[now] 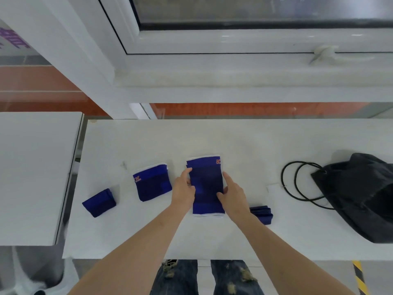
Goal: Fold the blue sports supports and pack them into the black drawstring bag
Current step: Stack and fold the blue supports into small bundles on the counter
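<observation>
Item: long blue support (205, 186), mid-table (234, 141); soft, light, stretchy knit; my left hand (183, 189) and right hand (233, 195) pinch its side edges, fingers closed on cloth

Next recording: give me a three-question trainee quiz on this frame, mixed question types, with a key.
1. True or false: the black drawstring bag lies to the person's left.
2. How many blue supports are on the table? A) two B) three C) four
3. Fill in: the left hand and right hand both rest on the sides of the ____ support.

Key
1. False; it lies at the right end, its cord looped toward the middle.
2. C: a small folded one far left, a wider one beside it, the long flat one between the hands, and a folded one by the right wrist.
3. Long.
</observation>
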Motion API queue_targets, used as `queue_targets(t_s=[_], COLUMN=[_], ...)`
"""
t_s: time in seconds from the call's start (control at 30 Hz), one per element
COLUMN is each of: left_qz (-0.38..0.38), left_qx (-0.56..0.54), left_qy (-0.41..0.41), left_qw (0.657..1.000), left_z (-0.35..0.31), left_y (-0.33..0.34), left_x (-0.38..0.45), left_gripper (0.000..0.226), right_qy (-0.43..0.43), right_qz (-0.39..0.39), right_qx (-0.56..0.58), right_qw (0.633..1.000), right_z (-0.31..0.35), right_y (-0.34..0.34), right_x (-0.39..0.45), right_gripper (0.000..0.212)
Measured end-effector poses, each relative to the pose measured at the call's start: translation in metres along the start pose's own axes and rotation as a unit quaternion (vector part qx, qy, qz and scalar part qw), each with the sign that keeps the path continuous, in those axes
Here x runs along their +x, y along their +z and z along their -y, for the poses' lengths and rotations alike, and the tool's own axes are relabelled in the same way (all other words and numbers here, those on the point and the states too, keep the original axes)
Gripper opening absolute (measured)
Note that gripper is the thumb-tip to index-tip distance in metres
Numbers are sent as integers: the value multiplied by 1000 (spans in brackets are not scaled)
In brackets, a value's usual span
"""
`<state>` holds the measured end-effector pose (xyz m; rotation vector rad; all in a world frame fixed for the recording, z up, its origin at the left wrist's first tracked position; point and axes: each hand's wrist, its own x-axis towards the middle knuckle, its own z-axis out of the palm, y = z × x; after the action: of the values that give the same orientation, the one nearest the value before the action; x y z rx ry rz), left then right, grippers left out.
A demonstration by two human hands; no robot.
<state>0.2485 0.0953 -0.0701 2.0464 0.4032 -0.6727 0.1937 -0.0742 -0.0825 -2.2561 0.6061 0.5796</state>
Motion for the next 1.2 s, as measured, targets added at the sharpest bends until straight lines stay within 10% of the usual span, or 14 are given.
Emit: queue_targets(t_s=[1.2], left_qz=[-3], left_qx=[23], left_qy=[-3], left_qw=[1000], left_z=[5], left_y=[6], left_x=[15], left_gripper=[37], right_qy=[-48], right_qz=[12], right_qx=[33], right_qw=[998], right_z=[-22], right_y=[-12], right_x=[-6], right_gripper=[57])
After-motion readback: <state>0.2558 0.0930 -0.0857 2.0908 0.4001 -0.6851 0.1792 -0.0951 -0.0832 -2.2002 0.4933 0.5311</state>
